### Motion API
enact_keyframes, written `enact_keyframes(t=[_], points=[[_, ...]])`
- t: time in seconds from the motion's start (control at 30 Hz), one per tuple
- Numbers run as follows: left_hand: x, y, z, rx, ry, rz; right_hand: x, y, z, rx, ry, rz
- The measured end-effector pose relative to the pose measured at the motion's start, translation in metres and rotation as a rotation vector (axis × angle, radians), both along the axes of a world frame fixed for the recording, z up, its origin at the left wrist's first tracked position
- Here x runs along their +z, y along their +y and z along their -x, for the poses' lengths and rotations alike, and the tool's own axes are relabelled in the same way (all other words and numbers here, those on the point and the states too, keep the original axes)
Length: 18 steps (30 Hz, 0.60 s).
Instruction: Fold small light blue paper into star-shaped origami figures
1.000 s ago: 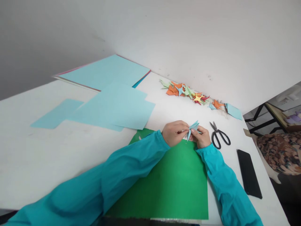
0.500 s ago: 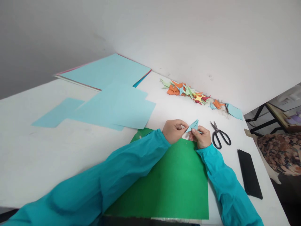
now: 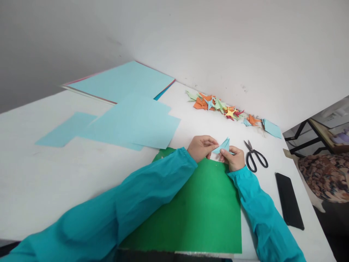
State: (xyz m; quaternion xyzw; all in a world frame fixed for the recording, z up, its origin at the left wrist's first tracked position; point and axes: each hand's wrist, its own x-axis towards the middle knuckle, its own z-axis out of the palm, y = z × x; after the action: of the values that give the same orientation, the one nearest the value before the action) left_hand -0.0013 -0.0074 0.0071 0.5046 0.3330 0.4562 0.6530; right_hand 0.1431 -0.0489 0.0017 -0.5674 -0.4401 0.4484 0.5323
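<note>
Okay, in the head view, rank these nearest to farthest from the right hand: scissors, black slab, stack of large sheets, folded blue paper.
From the right hand:
1. Folded blue paper: held in it.
2. Scissors: just right.
3. Black slab: farther right.
4. Stack of large sheets: far left, back.

Two bare hands [image 3: 201, 148], one folded light-blue paper piece [image 3: 225, 145], one pair of black-handled metal scissors [image 3: 252, 150], one flat black slab [image 3: 289, 201], one green rectangular mat [image 3: 209, 207]; upper-right multicoloured folded papers [image 3: 201, 104] overlap uncountably.
</note>
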Motion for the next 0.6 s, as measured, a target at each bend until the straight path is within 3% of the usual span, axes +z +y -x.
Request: enact_keyframes(t=[0.17,0.6], points=[[0.0007,-0.0032,0.0008,-0.050,-0.030,0.046,-0.0012,0.0010,-0.0011,0.004,-0.011,0.025],[-0.0030,-0.0017,-0.0024,-0.021,0.007,0.005,0.0013,-0.0001,-0.0022,0.112,0.035,0.010]])
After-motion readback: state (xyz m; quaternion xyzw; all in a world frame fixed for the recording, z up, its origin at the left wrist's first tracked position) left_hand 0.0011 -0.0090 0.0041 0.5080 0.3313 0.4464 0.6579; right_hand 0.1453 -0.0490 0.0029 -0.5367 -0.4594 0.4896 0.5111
